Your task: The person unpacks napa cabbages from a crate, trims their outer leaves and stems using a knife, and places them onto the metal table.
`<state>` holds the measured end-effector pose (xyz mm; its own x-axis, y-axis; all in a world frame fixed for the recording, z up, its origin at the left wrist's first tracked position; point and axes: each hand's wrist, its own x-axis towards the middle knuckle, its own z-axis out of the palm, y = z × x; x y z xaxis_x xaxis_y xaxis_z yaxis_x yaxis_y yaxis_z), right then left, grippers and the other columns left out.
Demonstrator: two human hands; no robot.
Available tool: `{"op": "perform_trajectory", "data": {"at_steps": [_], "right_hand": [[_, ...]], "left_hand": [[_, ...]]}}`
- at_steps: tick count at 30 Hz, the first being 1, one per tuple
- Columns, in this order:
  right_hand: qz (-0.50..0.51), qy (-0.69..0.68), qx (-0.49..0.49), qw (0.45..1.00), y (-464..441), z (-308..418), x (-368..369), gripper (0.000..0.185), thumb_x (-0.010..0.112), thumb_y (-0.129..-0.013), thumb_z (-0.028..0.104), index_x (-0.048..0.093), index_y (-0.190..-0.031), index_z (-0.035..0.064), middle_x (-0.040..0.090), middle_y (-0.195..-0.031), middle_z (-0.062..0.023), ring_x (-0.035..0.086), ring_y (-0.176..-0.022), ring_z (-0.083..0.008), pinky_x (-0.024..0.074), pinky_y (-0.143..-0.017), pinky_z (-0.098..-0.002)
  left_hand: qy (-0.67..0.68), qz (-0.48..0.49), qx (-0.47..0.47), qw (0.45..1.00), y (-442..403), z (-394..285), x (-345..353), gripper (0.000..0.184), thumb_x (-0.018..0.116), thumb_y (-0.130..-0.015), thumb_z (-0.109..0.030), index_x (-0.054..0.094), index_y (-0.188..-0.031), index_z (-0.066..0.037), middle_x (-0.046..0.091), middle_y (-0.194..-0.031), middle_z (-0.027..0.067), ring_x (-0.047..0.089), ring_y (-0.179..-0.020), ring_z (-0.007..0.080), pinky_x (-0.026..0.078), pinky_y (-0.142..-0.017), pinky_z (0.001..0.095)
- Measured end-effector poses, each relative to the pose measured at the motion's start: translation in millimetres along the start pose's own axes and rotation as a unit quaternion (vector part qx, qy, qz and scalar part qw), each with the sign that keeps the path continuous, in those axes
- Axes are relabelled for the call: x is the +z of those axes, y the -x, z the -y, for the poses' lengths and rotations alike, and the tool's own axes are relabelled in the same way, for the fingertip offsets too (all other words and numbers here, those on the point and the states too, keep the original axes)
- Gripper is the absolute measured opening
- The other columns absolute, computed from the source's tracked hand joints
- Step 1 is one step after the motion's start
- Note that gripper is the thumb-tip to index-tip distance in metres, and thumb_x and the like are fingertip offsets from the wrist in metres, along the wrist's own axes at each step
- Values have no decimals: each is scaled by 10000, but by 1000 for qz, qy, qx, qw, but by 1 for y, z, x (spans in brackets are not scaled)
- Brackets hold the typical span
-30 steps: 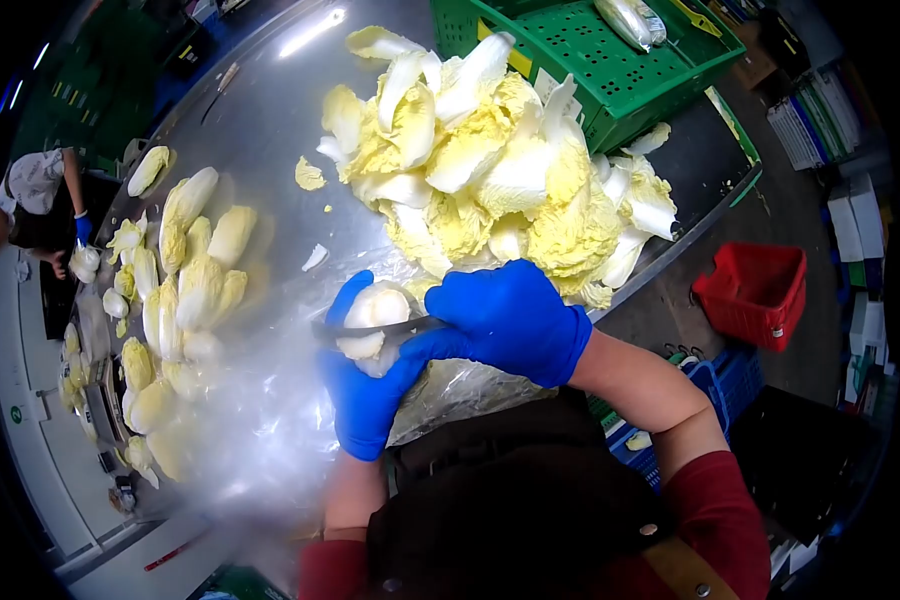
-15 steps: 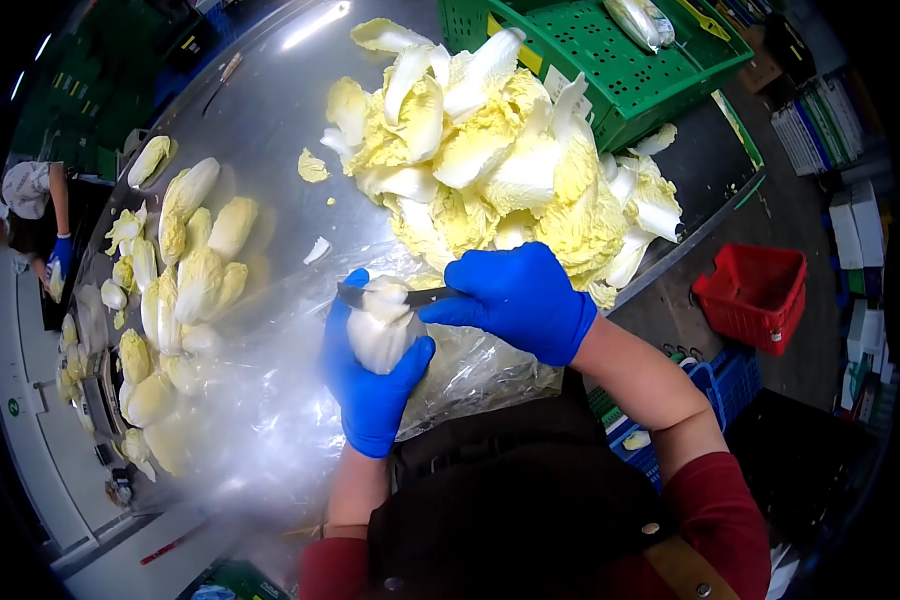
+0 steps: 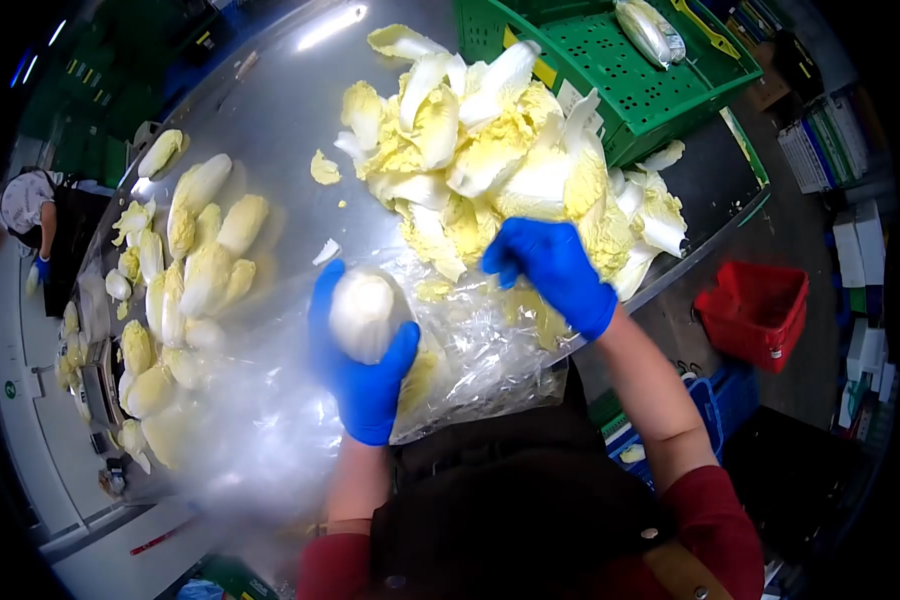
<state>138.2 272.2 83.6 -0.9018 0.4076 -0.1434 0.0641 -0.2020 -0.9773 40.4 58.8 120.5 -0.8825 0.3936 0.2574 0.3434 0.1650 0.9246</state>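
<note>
My left hand (image 3: 367,385) is wrapped in a blue glove around a Chinese cabbage (image 3: 362,312), its pale, rounded base turned up towards me. To the right, my right hand (image 3: 553,272), also gloved in blue, hovers over the near edge of the leaf heap with its fingers curled in. No knife blade shows now, and whatever those fingers hold is hidden. A big heap of loose yellow-white cabbage leaves (image 3: 530,170) lies just beyond my hands. Beneath them, clear plastic film (image 3: 470,385) is spread along the table edge.
Several whole cabbages (image 3: 206,280) lie on the left of the metal table (image 3: 280,130). A green crate (image 3: 620,140) holding a wrapped cabbage (image 3: 650,32) stands at the back right. A red crate (image 3: 755,312) is on the floor. Another person (image 3: 30,215) works at far left.
The knife that lay across the cabbage base in my right hand is out of sight. My right hand has moved right, away from the cabbage, whose base now shows smooth and round.
</note>
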Motion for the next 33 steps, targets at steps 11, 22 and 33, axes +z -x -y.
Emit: {"op": "perform_trajectory", "data": {"at_steps": [11,22,33], "right_hand": [[66,21,-12,998,13,30,39,298,642,-902,140,621,-1163,-3,671,-1107,-85,623,-985,-111,491,-860,-262],[62,84,111,988,27,16,40,302,502,-977,218,627,-1166,17,703,-951,-55,536,-644,-53,414,-582,-202],[24,89,123,988,18,10,47,316,469,-991,254,648,-1139,40,708,-940,-55,414,-494,-26,362,-472,-193]], "left_hand": [[621,169,-243,726,-5,32,2,896,575,-799,-634,356,-1378,14,601,-1039,202,607,-826,316,504,-773,450],[786,-28,-192,587,-70,107,-32,695,528,-866,-563,444,-1319,-42,549,-1263,143,578,-1041,311,466,-894,418],[495,-246,-118,825,-176,167,-125,744,337,-890,-655,401,-1387,-105,385,-1443,150,360,-1325,356,288,-1099,528]]}}
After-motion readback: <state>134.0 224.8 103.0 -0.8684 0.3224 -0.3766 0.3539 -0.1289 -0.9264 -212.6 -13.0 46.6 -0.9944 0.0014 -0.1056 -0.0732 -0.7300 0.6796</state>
